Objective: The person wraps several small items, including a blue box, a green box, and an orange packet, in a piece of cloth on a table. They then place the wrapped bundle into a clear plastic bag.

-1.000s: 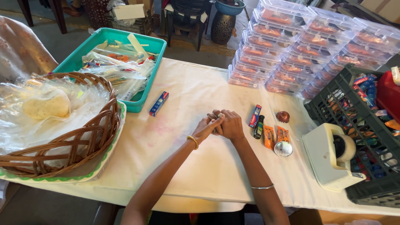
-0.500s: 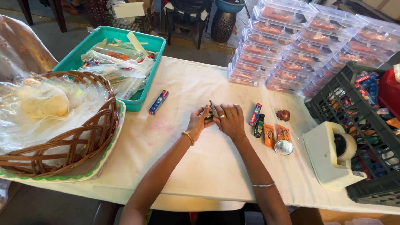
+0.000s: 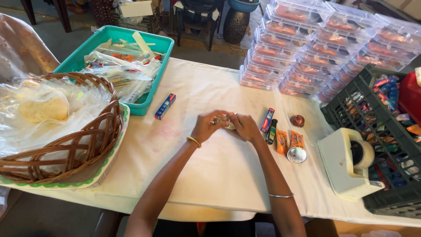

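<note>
Teal tray (image 3: 70, 61) is stuffed with plastic-wrapped packets, wicker basket (image 3: 94, 145) holds bagged flatbreads. Both hands, left hand (image 3: 209, 126) and right hand (image 3: 245, 127), are pinched on a small packet (image 3: 227, 122) mid-table, closer together than half a second ago.

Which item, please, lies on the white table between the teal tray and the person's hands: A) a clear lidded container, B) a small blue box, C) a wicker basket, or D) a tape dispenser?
B: the small blue box lies alone on the cloth just right of the teal tray, left of the left hand and right hand.
</note>
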